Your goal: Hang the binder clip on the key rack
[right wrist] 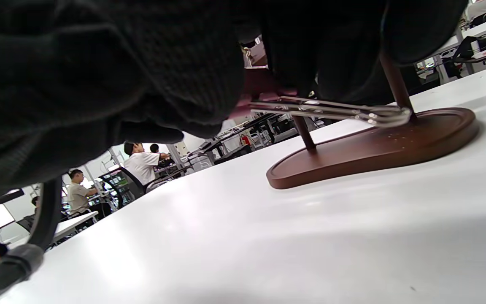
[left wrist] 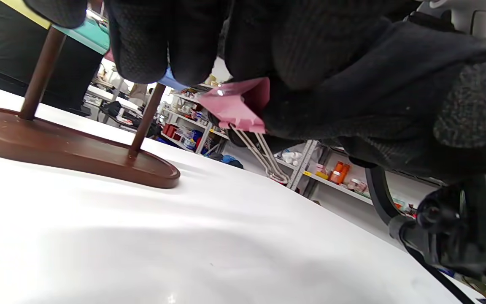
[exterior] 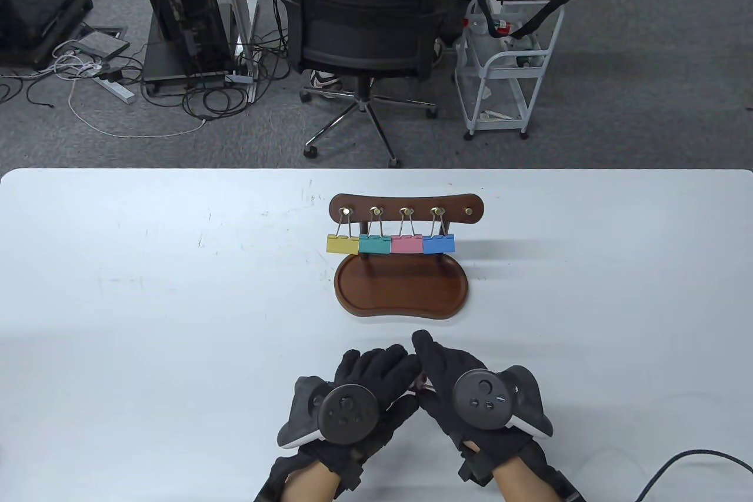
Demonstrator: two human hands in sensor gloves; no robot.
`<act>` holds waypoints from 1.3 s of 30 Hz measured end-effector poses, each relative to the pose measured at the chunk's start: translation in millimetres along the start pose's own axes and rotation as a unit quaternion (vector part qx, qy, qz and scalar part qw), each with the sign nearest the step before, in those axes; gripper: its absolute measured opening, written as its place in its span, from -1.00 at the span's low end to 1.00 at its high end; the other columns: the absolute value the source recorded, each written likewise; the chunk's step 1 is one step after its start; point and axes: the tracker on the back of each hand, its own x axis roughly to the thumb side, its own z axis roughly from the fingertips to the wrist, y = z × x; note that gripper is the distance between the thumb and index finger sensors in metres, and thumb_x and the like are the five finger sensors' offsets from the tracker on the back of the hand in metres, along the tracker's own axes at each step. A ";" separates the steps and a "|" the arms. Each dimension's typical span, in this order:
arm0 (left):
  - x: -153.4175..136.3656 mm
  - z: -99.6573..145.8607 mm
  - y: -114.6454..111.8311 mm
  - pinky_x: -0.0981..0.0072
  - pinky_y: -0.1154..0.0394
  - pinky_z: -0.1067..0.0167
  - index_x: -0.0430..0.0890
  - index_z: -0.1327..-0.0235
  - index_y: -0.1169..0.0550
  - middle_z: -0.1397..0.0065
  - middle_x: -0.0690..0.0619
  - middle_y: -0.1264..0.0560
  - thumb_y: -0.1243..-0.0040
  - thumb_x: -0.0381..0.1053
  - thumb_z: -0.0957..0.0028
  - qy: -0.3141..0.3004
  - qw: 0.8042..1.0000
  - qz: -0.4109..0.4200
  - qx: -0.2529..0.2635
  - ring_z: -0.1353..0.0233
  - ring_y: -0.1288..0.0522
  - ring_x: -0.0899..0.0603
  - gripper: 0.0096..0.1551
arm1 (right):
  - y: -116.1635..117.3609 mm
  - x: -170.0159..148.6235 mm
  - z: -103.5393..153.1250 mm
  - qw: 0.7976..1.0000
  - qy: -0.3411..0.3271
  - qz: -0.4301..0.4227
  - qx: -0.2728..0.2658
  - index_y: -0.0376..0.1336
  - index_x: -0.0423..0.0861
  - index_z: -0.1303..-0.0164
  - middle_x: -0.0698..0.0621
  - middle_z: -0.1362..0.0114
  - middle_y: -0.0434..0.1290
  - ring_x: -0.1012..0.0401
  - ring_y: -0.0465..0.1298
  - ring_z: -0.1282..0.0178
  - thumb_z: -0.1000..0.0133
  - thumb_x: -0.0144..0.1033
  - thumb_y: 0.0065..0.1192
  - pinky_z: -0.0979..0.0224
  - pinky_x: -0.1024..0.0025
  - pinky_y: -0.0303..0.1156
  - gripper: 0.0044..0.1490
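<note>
Left wrist view shows the grip best: a pink binder clip (left wrist: 236,107) sits between black gloved fingers (left wrist: 141,42) and the other glove, above the table (left wrist: 184,236), and its wire handles (left wrist: 264,154) hang free toward the tabletop. Which hand really holds the clip I cannot tell, because both gloves press together around it. In the right wrist view the same wire handles (right wrist: 331,110) stick out from under the dark glove toward the wooden base, and only a small pink edge of the clip (right wrist: 264,88) is visible.

From the table view, the left hand (exterior: 359,390) and the right hand (exterior: 465,384) meet with curled fingers just in front of the key rack (exterior: 406,210), near the table's front edge. Only a tiny pinkish spot (exterior: 422,379) shows between them.

The rack has a dark wooden bar with five brass hooks and stands on two posts over an oval wooden tray (exterior: 402,290). Four clips hang on it, side by side and touching: yellow clip (exterior: 342,243), teal clip (exterior: 374,243), a second pink clip (exterior: 406,243) and blue clip (exterior: 439,243). The fifth hook (exterior: 469,211), at the right end, carries nothing.

Behind the table stand an office chair (exterior: 367,13) and a white cart (exterior: 509,55) on grey carpet.
</note>
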 end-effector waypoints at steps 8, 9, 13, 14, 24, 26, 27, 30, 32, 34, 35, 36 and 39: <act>1.7 -1.6 -1.9 -0.66 -0.13 -0.43 -0.10 -0.63 -0.50 -0.70 -0.32 -0.37 -0.49 -0.06 -0.08 -0.034 0.998 -0.038 -0.026 -0.59 -0.37 -0.56 -0.22 | -1.7 4.3 8.2 0.999 -0.028 0.014 0.027 -0.12 -0.28 -0.75 -0.42 -0.59 0.33 -0.35 0.40 -0.46 -0.07 -0.28 0.50 -0.44 -0.44 0.24 0.19; 1.8 -1.7 -2.6 -0.66 -0.14 -0.43 -0.09 -0.63 -0.50 -0.69 -0.32 -0.37 -0.50 -0.07 -0.06 -0.037 0.998 -0.038 -0.026 -0.59 -0.37 -0.56 -0.21 | -2.3 5.2 8.9 0.999 -0.033 0.019 0.026 -0.11 -0.28 -0.75 -0.42 -0.59 0.33 -0.34 0.41 -0.45 -0.06 -0.27 0.50 -0.44 -0.43 0.25 0.19; 5.0 -3.0 -4.6 -0.67 -0.14 -0.44 -0.11 -0.60 -0.53 -0.68 -0.31 -0.39 -0.55 -0.07 0.00 -0.048 0.997 -0.045 -0.036 -0.59 -0.39 -0.55 -0.19 | -1.9 9.3 10.7 0.998 -0.047 0.028 0.036 -0.13 -0.28 -0.75 -0.42 -0.58 0.34 -0.34 0.41 -0.45 -0.06 -0.27 0.51 -0.44 -0.44 0.25 0.21; 6.2 -3.2 -5.3 -0.66 -0.15 -0.43 -0.12 -0.59 -0.54 -0.68 -0.32 -0.39 -0.56 -0.06 0.01 -0.051 0.997 -0.048 -0.039 -0.58 -0.40 -0.55 -0.18 | -1.9 10.4 10.7 0.997 -0.052 0.034 0.039 -0.13 -0.27 -0.75 -0.42 -0.58 0.34 -0.34 0.41 -0.45 -0.05 -0.27 0.52 -0.44 -0.44 0.25 0.21; 10.4 -4.2 -6.8 -0.66 -0.19 -0.42 -0.13 -0.47 -0.62 -0.58 -0.35 -0.49 -0.63 0.07 0.13 -0.068 0.995 -0.063 -0.041 -0.52 -0.50 -0.49 -0.16 | -3.4 17.6 13.8 0.993 -0.078 0.061 0.060 -0.12 -0.26 -0.75 -0.43 -0.56 0.35 -0.34 0.42 -0.43 -0.04 -0.26 0.55 -0.44 -0.44 0.25 0.23; 9.9 -4.2 -7.3 -0.66 -0.20 -0.42 -0.14 -0.46 -0.63 -0.55 -0.37 -0.51 -0.63 0.08 0.15 -0.071 0.995 -0.061 -0.037 -0.49 -0.53 -0.48 -0.16 | -3.6 18.0 13.7 0.993 -0.079 0.061 0.065 -0.13 -0.26 -0.75 -0.43 -0.56 0.35 -0.34 0.42 -0.43 -0.04 -0.26 0.55 -0.44 -0.44 0.25 0.23; 9.9 -4.2 -7.3 -0.66 -0.20 -0.42 -0.13 -0.45 -0.64 -0.54 -0.37 -0.52 -0.63 0.08 0.15 -0.071 0.995 -0.061 -0.036 -0.48 -0.54 -0.47 -0.16 | -3.3 17.9 14.0 0.993 -0.078 0.060 0.065 -0.12 -0.26 -0.75 -0.42 -0.56 0.35 -0.34 0.42 -0.44 -0.04 -0.27 0.55 -0.44 -0.44 0.25 0.23; 10.4 -3.6 -7.0 -0.66 -0.20 -0.41 -0.12 -0.44 -0.65 -0.51 -0.37 -0.55 -0.64 0.09 0.17 -0.071 0.995 -0.067 -0.030 -0.45 -0.58 -0.45 -0.16 | -3.7 18.1 14.1 0.993 -0.079 0.060 0.063 -0.12 -0.26 -0.75 -0.41 -0.57 0.36 -0.34 0.42 -0.44 -0.04 -0.25 0.55 -0.44 -0.45 0.24 0.23; 11.5 -3.0 -7.0 -0.66 -0.21 -0.41 -0.11 -0.43 -0.65 -0.50 -0.36 -0.56 -0.64 0.10 0.18 -0.068 0.995 -0.073 -0.020 -0.44 -0.59 -0.44 -0.16 | -4.0 17.5 14.5 0.994 -0.077 0.060 0.057 -0.11 -0.24 -0.75 -0.41 -0.57 0.36 -0.33 0.42 -0.44 -0.04 -0.25 0.55 -0.44 -0.46 0.23 0.22; 12.7 -3.1 -7.1 -0.66 -0.21 -0.41 -0.11 -0.43 -0.66 -0.49 -0.36 -0.57 -0.64 0.09 0.18 -0.068 0.995 -0.078 -0.013 -0.43 -0.60 -0.44 -0.16 | -4.8 16.8 15.0 0.994 -0.072 0.059 0.052 -0.11 -0.24 -0.76 -0.40 -0.57 0.36 -0.33 0.42 -0.44 -0.04 -0.25 0.55 -0.45 -0.46 0.23 0.22; 13.2 -3.0 -7.1 -0.66 -0.21 -0.41 -0.12 -0.43 -0.66 -0.49 -0.36 -0.57 -0.64 0.10 0.18 -0.068 0.994 -0.080 -0.009 -0.42 -0.60 -0.44 -0.16 | -5.1 16.5 15.6 0.995 -0.071 0.060 0.048 -0.11 -0.24 -0.76 -0.40 -0.57 0.36 -0.33 0.42 -0.44 -0.04 -0.25 0.55 -0.45 -0.45 0.23 0.22; 13.3 -2.8 -6.7 -0.66 -0.22 -0.41 -0.12 -0.43 -0.66 -0.48 -0.36 -0.57 -0.64 0.09 0.19 -0.069 0.994 -0.081 -0.004 -0.42 -0.61 -0.43 -0.16 | -5.6 16.1 16.0 0.995 -0.071 0.061 0.043 -0.11 -0.24 -0.76 -0.39 -0.58 0.36 -0.33 0.42 -0.44 -0.04 -0.24 0.55 -0.45 -0.45 0.23 0.22; 13.2 -1.4 -5.4 -0.66 -0.22 -0.41 -0.12 -0.43 -0.66 -0.48 -0.35 -0.57 -0.64 0.09 0.19 -0.068 0.994 -0.081 0.015 -0.41 -0.61 -0.44 -0.16 | -8.0 14.8 17.7 0.996 -0.067 0.058 0.023 -0.09 -0.23 -0.76 -0.38 -0.58 0.36 -0.32 0.42 -0.44 -0.05 -0.22 0.55 -0.45 -0.44 0.23 0.21</act>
